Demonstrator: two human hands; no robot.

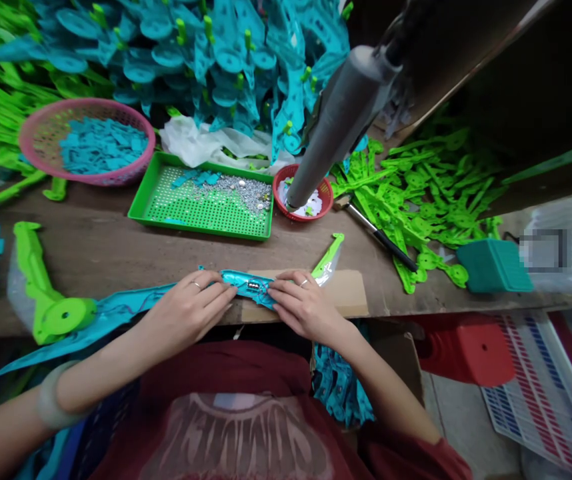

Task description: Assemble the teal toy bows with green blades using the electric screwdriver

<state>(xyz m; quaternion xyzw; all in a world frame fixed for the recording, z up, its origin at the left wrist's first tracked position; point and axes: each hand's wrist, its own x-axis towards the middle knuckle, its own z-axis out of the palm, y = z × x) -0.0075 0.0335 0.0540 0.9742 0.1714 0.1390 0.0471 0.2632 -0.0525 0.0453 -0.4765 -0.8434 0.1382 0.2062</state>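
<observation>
A long blue plastic shell (pixel 136 301) lies along the near table edge, its open side facing up. Small metal parts (pixel 253 285) and thin wires show inside its middle. My left hand (pixel 193 303) is closed on the shell left of these parts, fingertips pressed to its rim. From the other side my right hand (pixel 302 305) grips the same shell, thumb hidden. A green plastic arm (pixel 63 313) with a round disc is joined at the shell's left end. Beyond my right hand another green arm (pixel 331 257) sticks up, over a piece of cardboard (pixel 351 293).
Behind are a green tray (pixel 201 223) of screws, a pink basket (pixel 116 175) of blue pieces and a small red basket (pixel 316 213). A grey powered screwdriver (pixel 336 113) hangs above. A hammer (pixel 383 239) lies beside piled green parts (pixel 416 180); blue shells (pixel 206 60) are stacked behind.
</observation>
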